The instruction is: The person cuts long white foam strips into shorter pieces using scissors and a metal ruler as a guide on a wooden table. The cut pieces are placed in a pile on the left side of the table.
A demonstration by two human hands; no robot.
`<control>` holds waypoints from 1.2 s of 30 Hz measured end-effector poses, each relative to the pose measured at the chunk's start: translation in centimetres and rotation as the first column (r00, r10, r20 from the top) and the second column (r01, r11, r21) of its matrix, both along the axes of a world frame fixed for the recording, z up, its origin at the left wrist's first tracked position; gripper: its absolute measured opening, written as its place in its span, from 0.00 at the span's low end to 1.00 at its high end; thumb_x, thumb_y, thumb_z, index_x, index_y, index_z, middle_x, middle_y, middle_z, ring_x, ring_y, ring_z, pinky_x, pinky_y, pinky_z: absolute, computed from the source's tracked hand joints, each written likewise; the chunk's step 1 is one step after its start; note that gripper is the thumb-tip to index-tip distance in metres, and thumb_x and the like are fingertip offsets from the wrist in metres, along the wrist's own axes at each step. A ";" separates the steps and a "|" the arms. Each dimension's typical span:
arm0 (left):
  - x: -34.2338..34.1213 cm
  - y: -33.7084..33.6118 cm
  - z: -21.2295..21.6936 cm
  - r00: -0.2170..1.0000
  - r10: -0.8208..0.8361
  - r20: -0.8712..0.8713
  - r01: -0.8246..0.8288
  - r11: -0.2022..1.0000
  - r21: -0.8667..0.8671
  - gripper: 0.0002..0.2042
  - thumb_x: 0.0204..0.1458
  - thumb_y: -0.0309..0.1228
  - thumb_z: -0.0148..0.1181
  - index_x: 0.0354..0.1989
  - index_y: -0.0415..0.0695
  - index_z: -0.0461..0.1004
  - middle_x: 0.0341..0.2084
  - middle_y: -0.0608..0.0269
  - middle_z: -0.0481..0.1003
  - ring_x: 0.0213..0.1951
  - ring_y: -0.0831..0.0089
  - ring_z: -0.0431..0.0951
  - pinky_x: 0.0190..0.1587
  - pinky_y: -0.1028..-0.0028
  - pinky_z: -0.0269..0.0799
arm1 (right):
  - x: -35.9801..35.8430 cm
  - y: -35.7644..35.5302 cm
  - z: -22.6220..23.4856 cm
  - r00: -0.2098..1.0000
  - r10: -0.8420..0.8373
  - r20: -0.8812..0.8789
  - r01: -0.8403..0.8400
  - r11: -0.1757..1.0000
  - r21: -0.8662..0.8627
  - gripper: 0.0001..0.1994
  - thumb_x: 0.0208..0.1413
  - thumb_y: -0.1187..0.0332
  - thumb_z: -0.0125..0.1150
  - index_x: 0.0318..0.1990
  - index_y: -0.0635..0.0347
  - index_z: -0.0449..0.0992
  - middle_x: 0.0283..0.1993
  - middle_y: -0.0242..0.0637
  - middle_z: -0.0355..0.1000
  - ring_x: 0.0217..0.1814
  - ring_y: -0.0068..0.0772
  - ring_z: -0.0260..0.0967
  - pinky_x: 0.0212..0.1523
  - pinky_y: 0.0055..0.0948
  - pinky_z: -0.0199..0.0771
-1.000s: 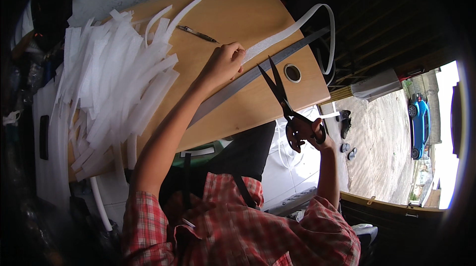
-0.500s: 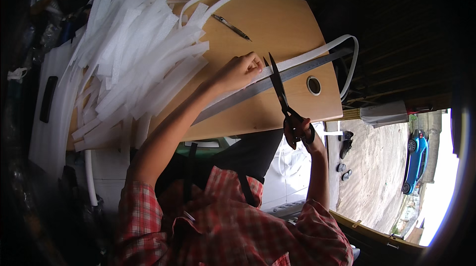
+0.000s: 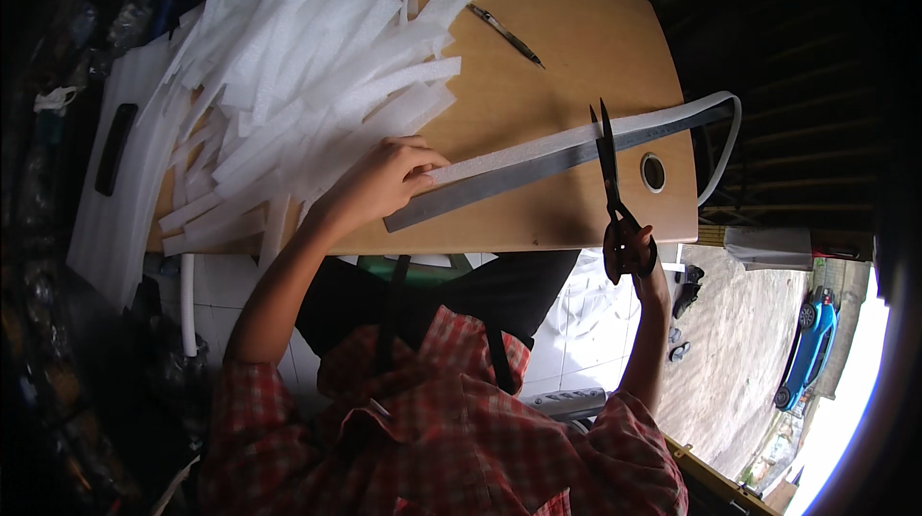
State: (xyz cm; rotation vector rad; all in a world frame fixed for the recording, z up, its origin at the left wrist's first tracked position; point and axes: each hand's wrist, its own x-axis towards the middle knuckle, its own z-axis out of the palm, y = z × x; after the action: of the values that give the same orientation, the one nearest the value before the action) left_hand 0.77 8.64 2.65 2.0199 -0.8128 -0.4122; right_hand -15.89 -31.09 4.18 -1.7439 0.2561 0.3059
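A long white foam strip (image 3: 538, 149) lies across the wooden table (image 3: 567, 45) on top of a grey metal ruler (image 3: 519, 178). My left hand (image 3: 379, 180) presses the strip's near end against the ruler. Black scissors (image 3: 613, 191) are gripped in my right hand (image 3: 629, 252) at the table's right front edge. Their blades are slightly apart and point up across the strip. The strip's far end curls off the table's right edge.
A big heap of cut white foam strips (image 3: 298, 84) covers the table's left half. A thin pen-like tool (image 3: 507, 34) lies at the far middle. A round cable hole (image 3: 653, 172) sits near the right edge. White foam sheets (image 3: 115, 180) hang at the left.
My left hand slid left along the strip, away from the scissors. The scissors now stand further right on the strip. The view shifted, bringing the table closer.
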 end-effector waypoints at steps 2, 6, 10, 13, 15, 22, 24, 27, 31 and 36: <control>-0.4 0.2 0.3 0.999 0.006 0.034 -0.008 0.999 0.037 0.13 0.55 0.23 0.63 0.49 0.36 0.78 0.34 0.54 0.76 0.35 0.62 0.79 0.41 0.67 0.73 | 0.0 0.8 0.9 1.000 0.009 -0.007 -0.009 1.000 0.019 0.41 0.58 0.24 0.37 0.31 0.61 0.70 0.18 0.27 0.63 0.15 0.18 0.59 0.18 0.20 0.52; -1.5 0.8 -0.1 0.993 0.049 0.103 -0.056 0.996 0.069 0.14 0.55 0.21 0.62 0.51 0.38 0.78 0.36 0.55 0.74 0.37 0.61 0.78 0.42 0.66 0.73 | -0.1 1.7 1.7 0.999 0.040 -0.033 -0.040 0.999 0.015 0.43 0.52 0.20 0.41 0.33 0.61 0.70 0.19 0.29 0.64 0.16 0.19 0.61 0.18 0.20 0.55; -2.3 0.2 0.4 0.992 0.088 0.086 -0.091 0.995 0.036 0.17 0.56 0.21 0.58 0.54 0.43 0.76 0.39 0.53 0.73 0.41 0.54 0.77 0.46 0.59 0.73 | -0.4 1.8 2.0 0.995 0.037 -0.096 -0.033 0.998 0.045 0.43 0.49 0.21 0.48 0.37 0.62 0.70 0.20 0.30 0.65 0.16 0.20 0.62 0.18 0.20 0.57; -2.7 0.0 1.8 0.992 0.033 0.118 -0.057 0.978 0.203 0.22 0.54 0.19 0.56 0.59 0.47 0.74 0.40 0.54 0.71 0.44 0.55 0.77 0.45 0.58 0.74 | -0.6 1.9 1.9 0.993 0.055 -0.108 -0.052 0.998 0.027 0.43 0.48 0.21 0.50 0.39 0.62 0.70 0.22 0.31 0.65 0.18 0.20 0.64 0.19 0.20 0.57; -2.9 0.0 2.4 0.989 0.033 0.142 -0.062 0.978 0.201 0.24 0.53 0.18 0.56 0.60 0.49 0.74 0.40 0.55 0.71 0.44 0.55 0.77 0.45 0.58 0.74 | -0.6 1.9 2.0 0.992 0.018 -0.122 -0.015 1.000 0.021 0.42 0.49 0.22 0.51 0.40 0.62 0.70 0.25 0.31 0.66 0.19 0.21 0.65 0.19 0.20 0.58; -2.3 0.7 1.1 0.972 -0.091 0.215 0.047 0.978 0.202 0.24 0.50 0.17 0.58 0.57 0.49 0.76 0.40 0.56 0.69 0.39 0.59 0.75 0.44 0.60 0.73 | -0.2 1.8 2.2 0.993 -0.020 -0.117 0.021 1.000 0.009 0.39 0.52 0.25 0.53 0.40 0.61 0.70 0.26 0.32 0.65 0.19 0.22 0.64 0.19 0.22 0.63; -2.2 -0.3 1.4 0.948 -0.080 0.308 0.029 0.986 0.166 0.17 0.51 0.18 0.58 0.50 0.43 0.78 0.40 0.57 0.69 0.40 0.60 0.75 0.44 0.61 0.74 | -0.2 1.8 2.3 0.992 -0.017 -0.126 0.020 1.000 0.020 0.39 0.52 0.26 0.53 0.40 0.62 0.70 0.27 0.32 0.65 0.19 0.21 0.64 0.19 0.22 0.63; -1.6 -3.1 1.6 0.886 -0.103 0.453 0.019 0.982 0.186 0.08 0.51 0.21 0.60 0.41 0.39 0.78 0.39 0.59 0.70 0.41 0.61 0.75 0.44 0.62 0.75 | -0.3 2.5 2.7 0.990 -0.016 -0.137 0.022 0.999 0.037 0.39 0.52 0.26 0.54 0.40 0.62 0.70 0.27 0.32 0.65 0.18 0.21 0.63 0.19 0.22 0.64; -0.1 -6.2 -0.2 0.826 -0.181 0.534 0.095 0.978 0.183 0.06 0.52 0.25 0.62 0.38 0.39 0.76 0.36 0.59 0.72 0.40 0.61 0.75 0.43 0.62 0.75 | -1.0 2.5 2.7 0.990 0.005 -0.143 0.004 0.998 0.060 0.39 0.52 0.26 0.53 0.41 0.62 0.69 0.26 0.30 0.64 0.19 0.19 0.63 0.20 0.21 0.63; 0.6 -7.8 -1.5 0.760 -0.090 0.644 0.091 0.995 0.032 0.10 0.51 0.25 0.62 0.42 0.43 0.78 0.34 0.60 0.72 0.39 0.61 0.76 0.44 0.61 0.75 | -1.7 2.7 2.9 0.984 0.067 -0.165 -0.062 0.997 0.034 0.39 0.52 0.25 0.51 0.37 0.60 0.68 0.26 0.27 0.61 0.22 0.18 0.62 0.22 0.21 0.62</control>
State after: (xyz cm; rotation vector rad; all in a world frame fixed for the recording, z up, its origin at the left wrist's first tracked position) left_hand 1.36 0.86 1.12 2.1411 -1.3294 0.2721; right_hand -17.57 -28.38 7.05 -1.7022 0.3144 0.5013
